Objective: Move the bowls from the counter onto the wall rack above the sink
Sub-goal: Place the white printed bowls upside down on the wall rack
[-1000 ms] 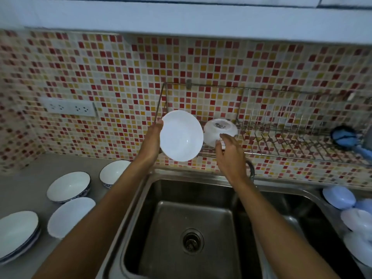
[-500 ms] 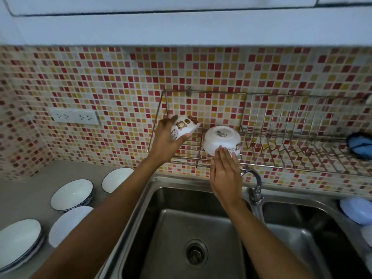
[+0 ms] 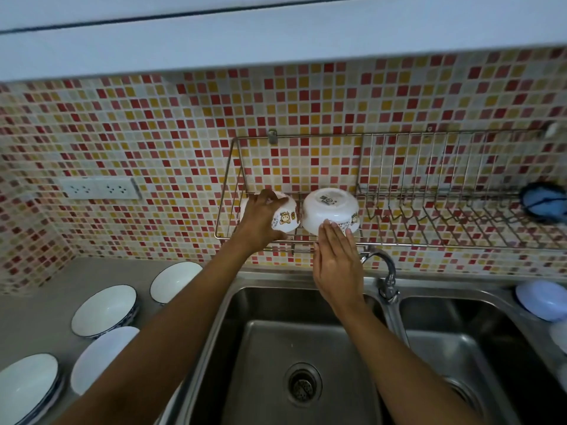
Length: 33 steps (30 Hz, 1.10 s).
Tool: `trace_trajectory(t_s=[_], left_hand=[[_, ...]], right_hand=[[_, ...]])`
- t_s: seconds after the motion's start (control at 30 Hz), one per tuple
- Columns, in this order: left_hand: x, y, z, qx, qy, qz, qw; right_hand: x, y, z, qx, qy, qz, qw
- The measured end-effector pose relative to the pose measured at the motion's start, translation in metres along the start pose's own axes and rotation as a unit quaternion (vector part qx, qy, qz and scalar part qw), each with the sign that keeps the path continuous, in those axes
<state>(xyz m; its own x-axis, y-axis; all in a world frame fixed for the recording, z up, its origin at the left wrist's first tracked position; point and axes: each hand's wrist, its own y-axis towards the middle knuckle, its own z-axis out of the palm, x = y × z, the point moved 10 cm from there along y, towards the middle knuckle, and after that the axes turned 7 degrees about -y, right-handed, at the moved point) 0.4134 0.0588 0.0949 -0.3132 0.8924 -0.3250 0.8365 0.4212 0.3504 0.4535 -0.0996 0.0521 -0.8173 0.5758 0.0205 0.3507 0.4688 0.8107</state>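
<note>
A wire wall rack (image 3: 383,240) hangs on the tiled wall above the sink. Two white bowls with cartoon prints lie upside down at its left end. My left hand (image 3: 259,219) is closed over the left bowl (image 3: 285,217), which rests on the rack. Fingertips of my right hand (image 3: 337,259) touch the lower rim of the right bowl (image 3: 329,214), fingers flat and together. Several white blue-rimmed bowls (image 3: 104,309) stand on the grey counter (image 3: 36,311) at the left.
A double steel sink (image 3: 276,348) lies below, with a tap (image 3: 386,271) between the basins. A blue object (image 3: 544,204) sits at the rack's right end. Pale blue dishes (image 3: 540,299) rest at the right. A wall socket (image 3: 98,188) is at left.
My left hand turned its bowl from facing me to upside down and lowered it onto the rack beside the other bowl. My right hand stayed at the right bowl.
</note>
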Motion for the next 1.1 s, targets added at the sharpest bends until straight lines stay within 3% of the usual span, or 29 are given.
trace_trajectory(t_s=[0.37,0.57,0.83,0.97,1.1], left_hand=[[0.008,-0.005,0.01,0.03,-0.024,-0.01,0.999],[0.005,-0.033,-0.001,-0.058,0.002,0.025,0.998],[0.021,-0.038,0.014,-0.03,0.013,0.023,0.999],[0.023,-0.06,0.023,-0.026,0.072,0.012,0.997],[0.045,-0.112,0.028,-0.028,0.042,0.001,0.999]], right_hand=[[-0.001,0.0,-0.001,0.01,0.008,0.011,1.0],[-0.001,0.0,0.0,0.025,0.002,0.011,1.0],[0.001,-0.002,0.006,0.031,0.017,0.019,0.999],[0.001,-0.003,0.01,0.058,0.035,0.051,0.996],[0.011,-0.017,0.014,0.106,0.045,0.088,0.989]])
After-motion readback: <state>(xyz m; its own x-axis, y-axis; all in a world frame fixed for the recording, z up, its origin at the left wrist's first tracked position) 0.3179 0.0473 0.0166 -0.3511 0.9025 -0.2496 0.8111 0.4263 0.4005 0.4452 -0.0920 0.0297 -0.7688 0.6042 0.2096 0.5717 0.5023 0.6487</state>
